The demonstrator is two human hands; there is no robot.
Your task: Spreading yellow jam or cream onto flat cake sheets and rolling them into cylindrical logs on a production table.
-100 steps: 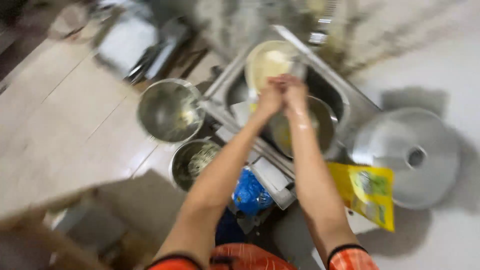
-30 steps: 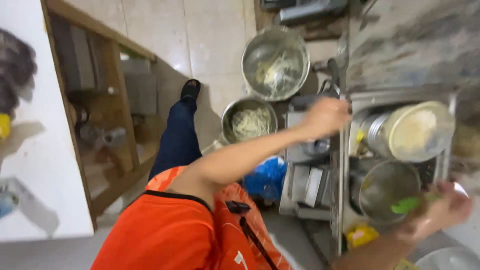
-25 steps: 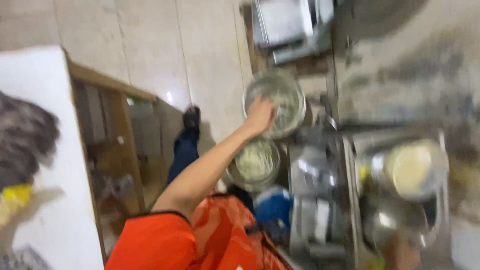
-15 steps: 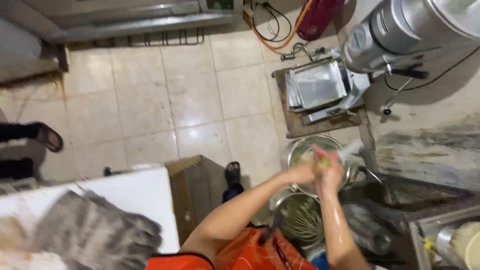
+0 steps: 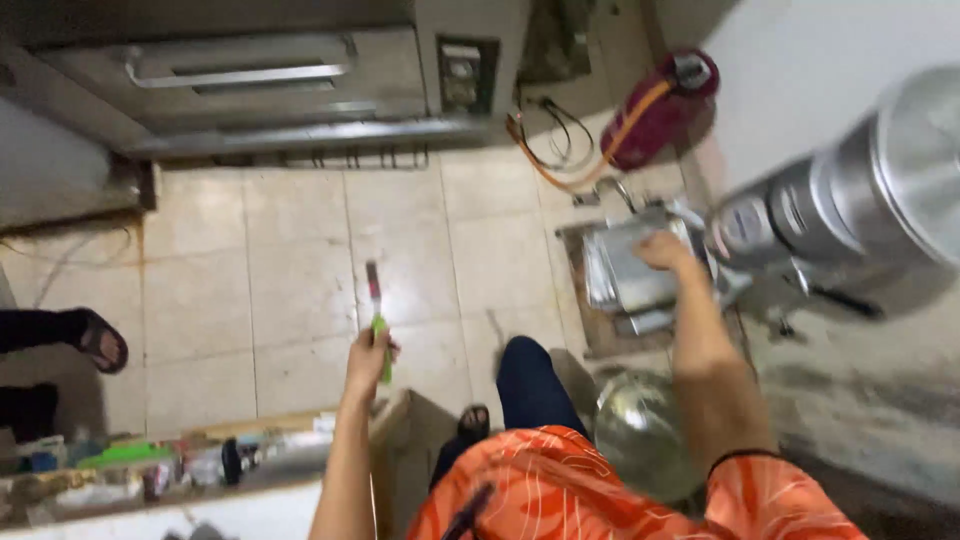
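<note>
Fingers of the left hand [image 5: 368,355] are closing around a green-handled knife [image 5: 377,318], its long axis pointing away over the floor, while the right hand [image 5: 662,250] is resting, fingers curled, on stacked metal trays [image 5: 625,270], well apart.

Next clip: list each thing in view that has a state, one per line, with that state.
left hand: closed around the green-handled knife
green-handled knife: held upright, blade pointing away over the tiled floor
right hand: resting on the stack of metal trays
stack of metal trays: piled on a low board on the floor
oven door: shut
metal bowl: on the floor, contents unclear
red gas cylinder: lying tilted, orange hose attached
</note>
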